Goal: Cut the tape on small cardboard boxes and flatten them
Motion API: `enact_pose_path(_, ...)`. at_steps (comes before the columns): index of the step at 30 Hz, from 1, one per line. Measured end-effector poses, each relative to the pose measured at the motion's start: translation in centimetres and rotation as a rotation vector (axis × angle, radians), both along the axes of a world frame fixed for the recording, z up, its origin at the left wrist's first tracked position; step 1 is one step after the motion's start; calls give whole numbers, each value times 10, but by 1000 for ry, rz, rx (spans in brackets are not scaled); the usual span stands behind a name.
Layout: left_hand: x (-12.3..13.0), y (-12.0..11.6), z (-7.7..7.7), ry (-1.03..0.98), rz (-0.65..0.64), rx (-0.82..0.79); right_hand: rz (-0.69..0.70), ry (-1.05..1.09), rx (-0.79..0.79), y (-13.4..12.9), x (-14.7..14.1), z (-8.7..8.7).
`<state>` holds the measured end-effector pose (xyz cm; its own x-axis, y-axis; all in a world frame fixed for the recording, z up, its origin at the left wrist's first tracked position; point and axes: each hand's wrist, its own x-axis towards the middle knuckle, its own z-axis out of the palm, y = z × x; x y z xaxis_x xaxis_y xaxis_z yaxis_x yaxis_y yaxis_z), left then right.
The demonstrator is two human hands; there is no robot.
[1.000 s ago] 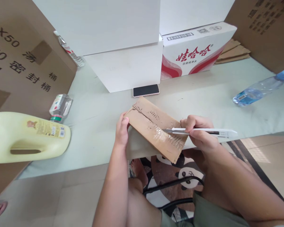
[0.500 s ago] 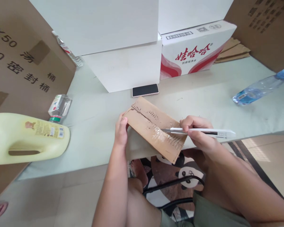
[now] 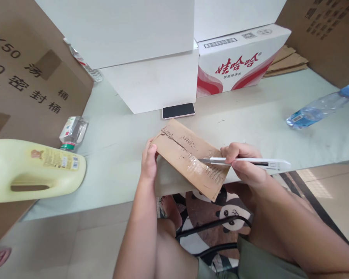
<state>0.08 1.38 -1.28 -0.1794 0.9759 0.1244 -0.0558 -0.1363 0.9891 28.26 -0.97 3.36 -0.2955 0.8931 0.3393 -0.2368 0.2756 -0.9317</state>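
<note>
A flat brown cardboard box (image 3: 174,151) is tilted at the table's front edge, with a dark slit along its top face and clear tape at the slit's near end. My left hand (image 3: 149,157) grips its left corner, thumb on top and fingers mostly hidden beneath. In my right hand (image 3: 244,159) is a white utility knife (image 3: 272,163), held between thumb and fingers. Its blade points left and meets the box near the end of the slit, over the wrinkled tape.
Beyond the box lies a phone (image 3: 178,111) before white cartons (image 3: 159,83). To the left are a yellow jug (image 3: 58,186) and a small clear bottle (image 3: 73,131). A water bottle (image 3: 317,110) lies on the right. Large cardboard boxes (image 3: 31,58) flank the table.
My right hand and the utility knife have shifted very slightly to the right. The box and my left hand look unchanged.
</note>
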Motion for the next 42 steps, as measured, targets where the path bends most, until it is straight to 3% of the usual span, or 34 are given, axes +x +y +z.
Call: enact_pose_path(42,1,1,-3,-42,-9,-3,-38,113,-30,-2,-7,5)
